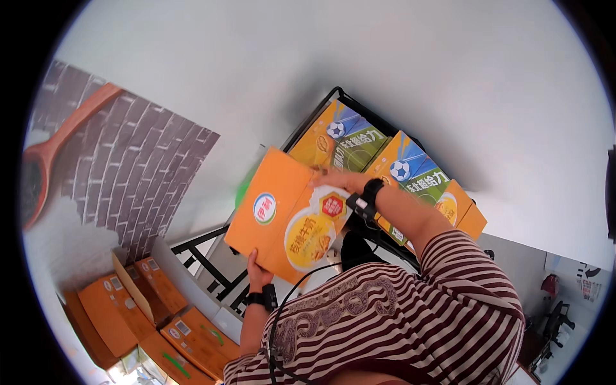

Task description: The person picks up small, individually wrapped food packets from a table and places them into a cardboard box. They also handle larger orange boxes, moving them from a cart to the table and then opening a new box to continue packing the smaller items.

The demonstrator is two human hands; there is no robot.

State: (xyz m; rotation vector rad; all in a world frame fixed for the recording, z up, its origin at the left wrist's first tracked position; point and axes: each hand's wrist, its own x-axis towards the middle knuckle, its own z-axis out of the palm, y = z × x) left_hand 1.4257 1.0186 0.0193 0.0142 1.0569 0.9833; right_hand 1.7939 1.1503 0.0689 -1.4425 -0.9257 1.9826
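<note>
Between my two hands is an orange cardboard drink carton [262, 226], tilted, with printed writing, a round logo and a yellow picture on it. My left hand [259, 270] grips its lower edge. At the upper edge, my right hand [337, 179] has its fingers over the carton; some fingertips are hard to make out. Just beyond, a printed carton with a football [337, 129] lies in a black-framed cart [308, 122]. A similar carton [409, 159] sits to its right, partly covered by my right forearm.
At lower left stand several orange cartons [113, 313], some with green handles [175, 365]. A black metal rack [211, 264] lies between them and me. White wall [269, 62] rises behind the cart. A black cable [288, 293] hangs across my front.
</note>
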